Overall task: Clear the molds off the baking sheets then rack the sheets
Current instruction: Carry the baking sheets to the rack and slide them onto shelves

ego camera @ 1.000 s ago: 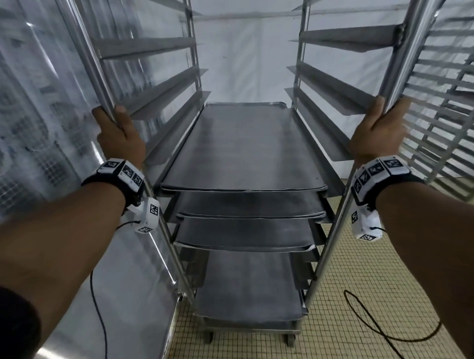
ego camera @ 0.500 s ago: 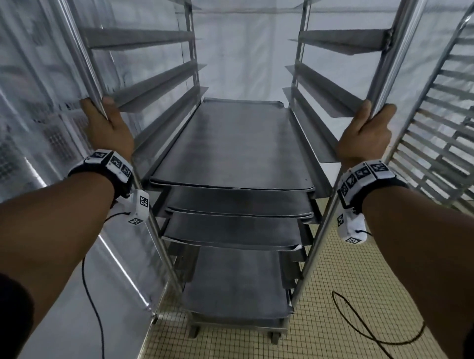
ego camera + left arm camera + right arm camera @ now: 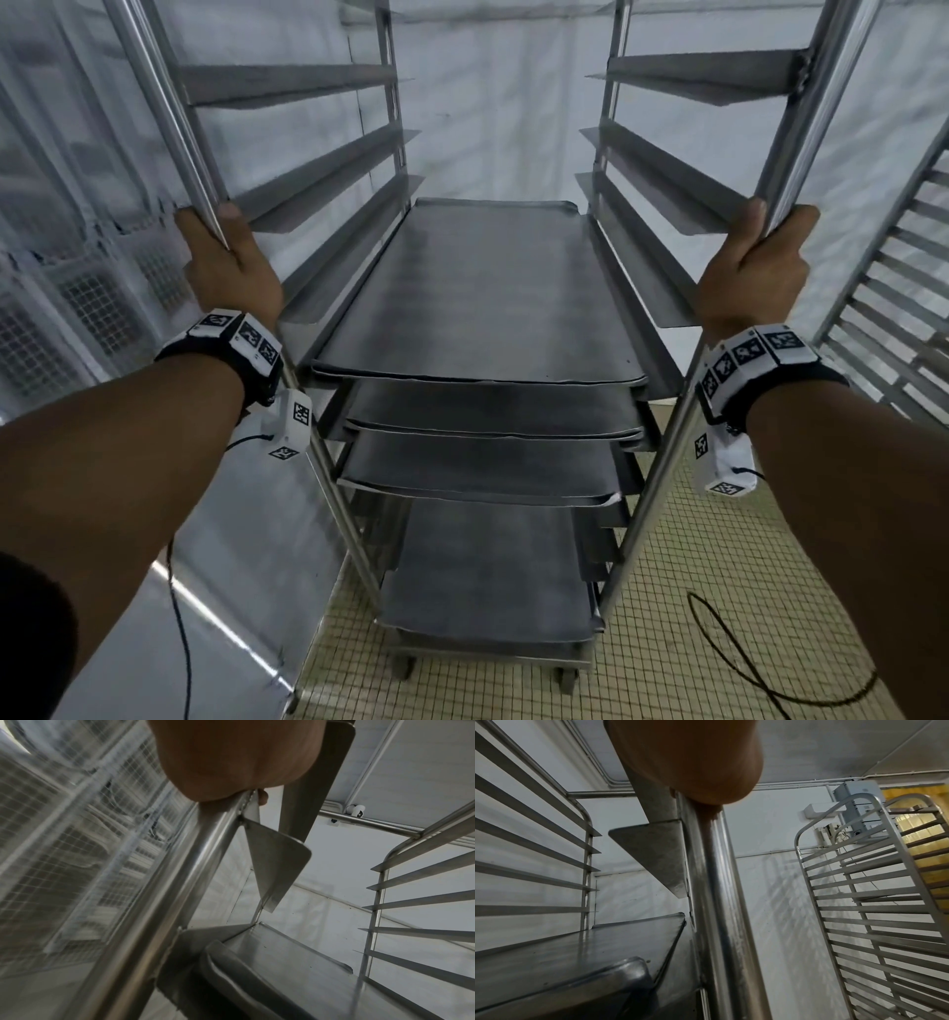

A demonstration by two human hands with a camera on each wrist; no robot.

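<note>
You're at the racking end of the job: no molds in view, sheets already sitting in the rack [image 3: 354,519]. Your left hand [image 3: 233,267] wraps the near left upright, thumb on the inside, fingers curled round the far side; your right hand [image 3: 755,267] grips the near right upright the same way. Both wrist views confirm palms clamped on tube. The top baking sheet [image 3: 477,293] sits on its side runners, pushed fully back; three more lower sheets [image 3: 488,457] are stacked on runners below it, one near the bottom. Upper runners are bare. A second rack [image 3: 893,288] stands just to the right, close. Likely step: moving or squaring the loaded rack. Next move calls for an even push from both arms, steering clear of that neighbour and the cable [image 3: 760,663] lying on the tiled floor [image 3: 667,616] by the right wheel.
</note>
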